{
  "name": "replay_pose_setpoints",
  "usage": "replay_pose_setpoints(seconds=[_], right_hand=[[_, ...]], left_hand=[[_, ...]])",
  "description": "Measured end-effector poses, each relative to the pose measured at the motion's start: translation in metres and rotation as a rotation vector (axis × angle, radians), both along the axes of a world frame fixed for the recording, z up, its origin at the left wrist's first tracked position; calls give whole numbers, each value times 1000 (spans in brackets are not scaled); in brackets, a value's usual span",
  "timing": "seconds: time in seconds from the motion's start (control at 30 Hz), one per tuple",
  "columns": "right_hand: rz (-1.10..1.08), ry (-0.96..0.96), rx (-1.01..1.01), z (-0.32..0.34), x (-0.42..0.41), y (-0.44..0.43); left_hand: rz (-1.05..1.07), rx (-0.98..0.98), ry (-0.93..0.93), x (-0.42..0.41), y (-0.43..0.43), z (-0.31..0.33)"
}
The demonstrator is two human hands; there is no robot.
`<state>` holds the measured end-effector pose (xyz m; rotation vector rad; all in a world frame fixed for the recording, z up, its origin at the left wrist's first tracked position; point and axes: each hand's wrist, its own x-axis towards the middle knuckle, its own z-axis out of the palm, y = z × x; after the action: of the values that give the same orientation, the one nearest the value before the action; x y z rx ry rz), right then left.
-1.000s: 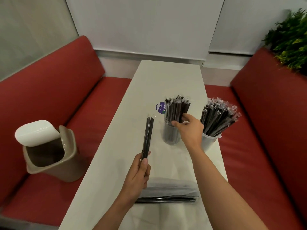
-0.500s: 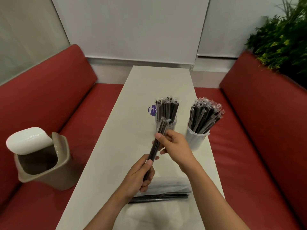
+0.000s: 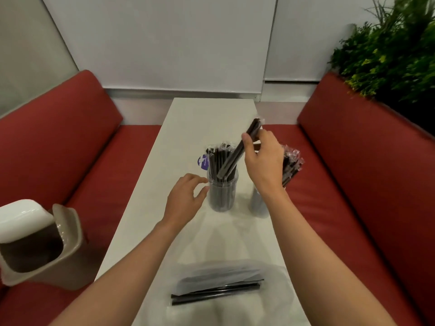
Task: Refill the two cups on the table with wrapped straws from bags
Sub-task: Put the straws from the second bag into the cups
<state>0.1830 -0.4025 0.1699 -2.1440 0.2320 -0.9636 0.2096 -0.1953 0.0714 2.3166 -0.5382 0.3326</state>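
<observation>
Right hand (image 3: 263,161) pinches a slanted bundle of wrapped straws (image 3: 235,156), lower ends at the mouth of a full clear cup (image 3: 222,194); left hand (image 3: 186,198) hovers loose-fingered and empty beside it. A second cup (image 3: 256,203) stands behind the right wrist on the narrow white counter (image 3: 146,208), a bag (image 3: 219,271) holding a few straws lies at its near end, and red benches (image 3: 58,142) flank both long edges.

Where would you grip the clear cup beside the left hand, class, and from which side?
Its bare lower wall, from the left: the cup stands upright, straws fill its mouth, the right hand holds more above it, and the second cup crowds its right side.
</observation>
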Motion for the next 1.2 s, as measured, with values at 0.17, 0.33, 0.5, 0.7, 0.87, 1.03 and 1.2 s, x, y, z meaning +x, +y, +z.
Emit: replay_pose_setpoints(seconds=[0.17,0.33,0.5,0.7,0.87,1.03,1.2], right_hand=[[21,250,-94,-40,21,1],[20,461,-130,-72,29,11],[16,483,108,-93,23,15],[47,410,238,-88,9,14],[77,281,257,-87,-34,21],[185,261,154,-107,-112,36],[494,550,15,-156,-186,52]], left_hand=[[-130,157,28,20,-16,-13],[-115,112,55,26,-25,-23],[-47,77,16,24,-28,-26],[-61,85,32,23,-29,-22],[-71,35,30,2,-17,-14],[38,-35,97,-78,16,-8],[158,231,254,-192,59,-51]])
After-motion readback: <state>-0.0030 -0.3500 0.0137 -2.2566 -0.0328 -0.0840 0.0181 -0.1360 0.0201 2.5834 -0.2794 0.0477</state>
